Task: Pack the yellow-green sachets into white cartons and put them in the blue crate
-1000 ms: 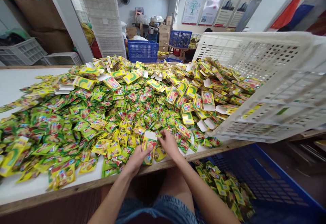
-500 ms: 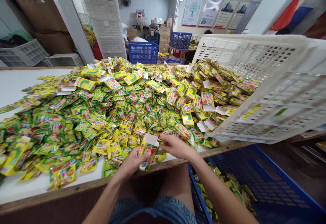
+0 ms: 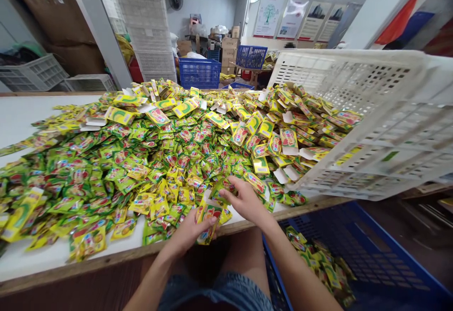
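Note:
My left hand (image 3: 193, 231) is closed around a small yellow and green carton (image 3: 207, 221) just over the table's front edge. The carton stands tilted, with its pale flap raised at the top. Pinched in the fingers of my right hand (image 3: 246, 202) is a green sachet (image 3: 223, 188), close above the carton's upper end. Behind both hands spreads a heap of green sachets (image 3: 184, 160) with red fruit prints. Yellow sachets (image 3: 159, 205) lie in front of them, left of the carton.
Flattened yellow cartons (image 3: 260, 127) pile up at the back and right, spilling from a tipped white crate (image 3: 354, 160). Below the table on the right stands a blue crate (image 3: 382, 254) with filled cartons (image 3: 329, 268). The table's wooden edge (image 3: 88, 266) runs before me.
My right hand has picked up a green sachet and holds it beside the carton's top. My left hand has lowered the carton slightly toward me.

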`<action>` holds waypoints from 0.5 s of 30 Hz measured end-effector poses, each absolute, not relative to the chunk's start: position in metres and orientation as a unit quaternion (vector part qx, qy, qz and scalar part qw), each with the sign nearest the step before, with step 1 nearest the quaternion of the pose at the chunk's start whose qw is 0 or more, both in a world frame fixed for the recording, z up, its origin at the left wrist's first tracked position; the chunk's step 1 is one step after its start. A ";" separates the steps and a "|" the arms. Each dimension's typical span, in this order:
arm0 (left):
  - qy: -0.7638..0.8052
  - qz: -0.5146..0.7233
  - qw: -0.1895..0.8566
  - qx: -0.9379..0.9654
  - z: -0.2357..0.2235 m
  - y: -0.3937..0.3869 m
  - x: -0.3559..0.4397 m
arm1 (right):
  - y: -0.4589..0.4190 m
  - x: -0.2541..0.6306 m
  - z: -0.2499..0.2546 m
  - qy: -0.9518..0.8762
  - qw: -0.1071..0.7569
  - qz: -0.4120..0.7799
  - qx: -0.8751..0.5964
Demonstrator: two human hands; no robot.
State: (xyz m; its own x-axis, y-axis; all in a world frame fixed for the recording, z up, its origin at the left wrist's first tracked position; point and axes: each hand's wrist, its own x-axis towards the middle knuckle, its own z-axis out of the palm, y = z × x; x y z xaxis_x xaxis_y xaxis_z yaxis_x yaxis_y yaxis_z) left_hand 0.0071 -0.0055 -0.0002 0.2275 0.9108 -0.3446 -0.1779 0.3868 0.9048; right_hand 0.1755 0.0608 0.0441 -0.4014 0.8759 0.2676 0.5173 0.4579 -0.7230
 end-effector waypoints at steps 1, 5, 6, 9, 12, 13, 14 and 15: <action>0.476 0.389 0.685 0.391 0.000 -0.006 0.007 | 0.060 0.173 0.045 -0.801 0.320 0.261 -0.434; 0.481 0.382 0.688 0.386 0.001 -0.009 0.008 | 0.056 0.160 0.042 -0.807 0.339 0.258 -0.409; 0.480 0.386 0.690 0.380 0.001 -0.010 0.008 | 0.055 0.157 0.040 -0.801 0.350 0.259 -0.410; 0.474 0.398 0.693 0.370 0.000 -0.010 0.006 | 0.051 0.148 0.034 -0.779 0.389 0.259 -0.418; 0.475 0.406 0.688 0.369 -0.003 -0.010 0.004 | 0.046 0.147 0.030 -0.781 0.391 0.247 -0.420; 0.478 0.405 0.687 0.370 -0.004 -0.010 0.004 | 0.044 0.148 0.029 -0.788 0.381 0.243 -0.418; 0.479 0.402 0.686 0.371 -0.004 -0.010 0.003 | 0.043 0.150 0.029 -0.795 0.370 0.239 -0.418; 0.480 0.400 0.686 0.372 -0.005 -0.010 0.003 | 0.041 0.151 0.030 -0.801 0.360 0.233 -0.418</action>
State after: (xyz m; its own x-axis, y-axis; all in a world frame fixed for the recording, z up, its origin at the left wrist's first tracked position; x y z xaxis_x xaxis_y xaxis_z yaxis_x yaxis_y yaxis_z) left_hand 0.0031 -0.0100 -0.0047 0.2194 0.9065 -0.3608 -0.1914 0.4026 0.8951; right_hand 0.1515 0.0412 0.0298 -0.3902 0.8375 0.3826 0.5021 0.5419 -0.6740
